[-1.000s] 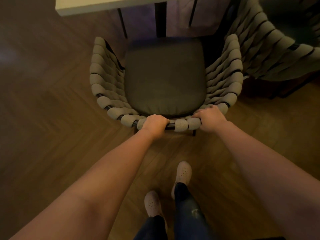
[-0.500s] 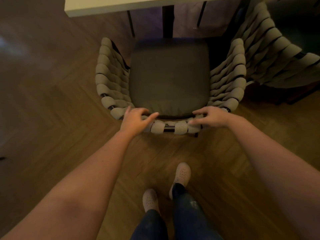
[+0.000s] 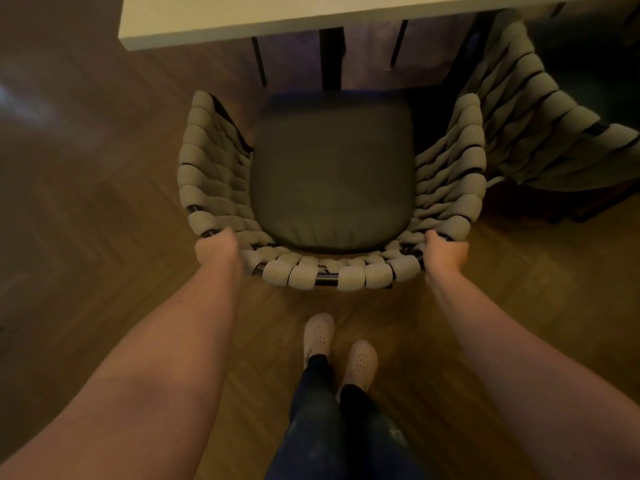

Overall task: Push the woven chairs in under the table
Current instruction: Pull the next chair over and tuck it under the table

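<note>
A woven chair [image 3: 332, 271] with thick grey straps and a dark seat cushion [image 3: 332, 178] stands right in front of me, facing the pale table [image 3: 242, 15]. The seat's front edge lies just short of the tabletop's near edge. My left hand [image 3: 216, 249] grips the chair's back rim at its left corner. At the right corner of the same rim, my right hand [image 3: 445, 252] is closed on the frame. A second woven chair [image 3: 540, 126] stands to the right, partly under the table.
Dark table legs [image 3: 330, 57] stand behind the seat. My two feet in pale perforated shoes [image 3: 339, 344] are on the wooden herringbone floor [image 3: 86, 220] just behind the chair.
Both hands let go of the middle of the back rim, spread outward, and now grip its left and right corners. The table edge appears nearer to the seat.
</note>
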`<state>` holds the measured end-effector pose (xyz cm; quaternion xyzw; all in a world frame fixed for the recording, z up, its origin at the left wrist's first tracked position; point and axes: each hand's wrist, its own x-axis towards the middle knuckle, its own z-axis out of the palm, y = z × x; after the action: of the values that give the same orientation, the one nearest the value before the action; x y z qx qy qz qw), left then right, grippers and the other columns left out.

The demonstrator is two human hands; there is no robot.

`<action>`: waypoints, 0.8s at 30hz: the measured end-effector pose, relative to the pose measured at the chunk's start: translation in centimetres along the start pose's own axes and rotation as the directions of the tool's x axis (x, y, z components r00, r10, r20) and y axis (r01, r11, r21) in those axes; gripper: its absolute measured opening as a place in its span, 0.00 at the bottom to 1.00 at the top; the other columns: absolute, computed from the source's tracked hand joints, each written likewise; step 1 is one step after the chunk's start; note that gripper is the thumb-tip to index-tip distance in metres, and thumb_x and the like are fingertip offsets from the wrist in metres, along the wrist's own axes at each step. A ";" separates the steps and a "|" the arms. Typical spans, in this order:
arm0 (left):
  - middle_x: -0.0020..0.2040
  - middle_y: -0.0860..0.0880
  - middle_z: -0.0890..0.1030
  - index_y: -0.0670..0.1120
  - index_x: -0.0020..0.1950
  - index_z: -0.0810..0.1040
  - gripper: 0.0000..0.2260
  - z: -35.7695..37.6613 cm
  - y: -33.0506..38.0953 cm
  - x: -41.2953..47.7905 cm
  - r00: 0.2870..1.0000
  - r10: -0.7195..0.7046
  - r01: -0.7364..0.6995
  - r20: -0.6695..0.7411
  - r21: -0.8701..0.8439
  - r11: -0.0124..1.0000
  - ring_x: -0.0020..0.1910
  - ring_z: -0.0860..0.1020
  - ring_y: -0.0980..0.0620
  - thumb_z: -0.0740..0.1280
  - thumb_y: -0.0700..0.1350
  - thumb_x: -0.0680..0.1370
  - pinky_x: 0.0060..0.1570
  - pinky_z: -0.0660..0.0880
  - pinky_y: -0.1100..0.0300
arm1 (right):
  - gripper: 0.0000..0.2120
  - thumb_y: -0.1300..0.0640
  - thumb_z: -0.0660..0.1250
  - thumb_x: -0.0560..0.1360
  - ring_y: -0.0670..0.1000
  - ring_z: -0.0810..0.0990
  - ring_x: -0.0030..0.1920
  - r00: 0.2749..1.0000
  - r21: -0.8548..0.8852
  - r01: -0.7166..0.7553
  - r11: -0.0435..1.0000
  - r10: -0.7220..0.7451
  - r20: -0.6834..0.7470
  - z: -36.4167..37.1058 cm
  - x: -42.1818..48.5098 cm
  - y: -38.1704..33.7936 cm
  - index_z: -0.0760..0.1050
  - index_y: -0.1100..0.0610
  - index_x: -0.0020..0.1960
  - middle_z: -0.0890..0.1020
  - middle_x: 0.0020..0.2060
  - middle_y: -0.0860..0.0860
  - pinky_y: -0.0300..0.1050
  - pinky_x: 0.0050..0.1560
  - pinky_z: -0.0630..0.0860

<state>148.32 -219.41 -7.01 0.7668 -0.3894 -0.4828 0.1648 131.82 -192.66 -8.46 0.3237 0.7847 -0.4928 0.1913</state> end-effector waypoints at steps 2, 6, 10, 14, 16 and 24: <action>0.59 0.44 0.78 0.41 0.64 0.73 0.18 0.1 0.2 0.6 1.000 -0.016 0.016 0.004 -0.006 1.000 0.53 0.77 0.46 0.68 0.44 0.76 0.52 0.74 0.56 | 0.22 0.56 0.68 0.75 0.59 0.79 0.57 1.000 -0.052 0.009 0.999 -0.010 -0.026 0.4 0.0 -0.4 0.67 0.60 0.65 0.78 0.58 0.58 0.58 0.58 0.77; 0.54 0.46 0.76 0.41 0.64 0.73 0.16 0.0 0.4 1.1 0.998 -0.060 0.059 -0.011 -0.033 0.998 0.51 0.74 0.48 0.66 0.42 0.77 0.50 0.71 0.58 | 0.21 0.55 0.68 0.75 0.59 0.79 0.56 0.998 -0.095 0.005 0.995 -0.011 -0.057 0.7 -0.2 -0.8 0.68 0.61 0.65 0.78 0.57 0.59 0.57 0.58 0.77; 0.63 0.44 0.75 0.43 0.69 0.68 0.20 -0.5 0.3 1.5 0.999 -0.011 0.009 -0.047 -0.048 0.999 0.60 0.75 0.46 0.65 0.40 0.77 0.57 0.73 0.56 | 0.21 0.57 0.68 0.76 0.59 0.77 0.59 0.994 -0.095 0.072 0.993 -0.080 -0.076 1.0 -1.1 -2.1 0.68 0.62 0.66 0.77 0.59 0.58 0.53 0.57 0.75; 0.67 0.44 0.72 0.47 0.75 0.63 0.26 -0.6 0.8 1.0 0.999 -0.007 0.003 -0.038 -0.098 0.995 0.64 0.73 0.45 0.63 0.36 0.78 0.63 0.72 0.52 | 0.23 0.56 0.68 0.76 0.59 0.77 0.60 0.980 -0.117 0.181 0.976 -0.188 -0.057 1.4 -1.4 -4.4 0.67 0.61 0.68 0.77 0.60 0.58 0.53 0.58 0.75; 0.67 0.44 0.72 0.47 0.74 0.63 0.25 0.0 0.9 0.6 0.999 -0.028 0.025 -0.022 -0.127 0.992 0.63 0.74 0.45 0.63 0.36 0.78 0.61 0.73 0.52 | 0.23 0.55 0.68 0.77 0.59 0.77 0.61 0.977 -0.135 0.202 0.970 -0.210 -0.048 1.4 -0.8 -6.2 0.66 0.60 0.68 0.77 0.62 0.58 0.52 0.58 0.74; 0.68 0.41 0.70 0.46 0.76 0.54 0.37 3.5 1.0 -1.0 0.980 -0.067 0.064 0.185 0.020 0.998 0.60 0.75 0.42 0.72 0.39 0.73 0.52 0.78 0.50 | 0.23 0.54 0.67 0.78 0.59 0.75 0.63 0.975 -0.231 0.183 0.956 -0.207 -0.084 -0.3 4.8 -8.7 0.66 0.59 0.69 0.75 0.64 0.58 0.53 0.60 0.73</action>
<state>144.59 -218.89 -7.50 0.7320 -0.3809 -0.5547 0.1064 122.34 -193.53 -5.68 0.2473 0.8721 -0.4004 0.1341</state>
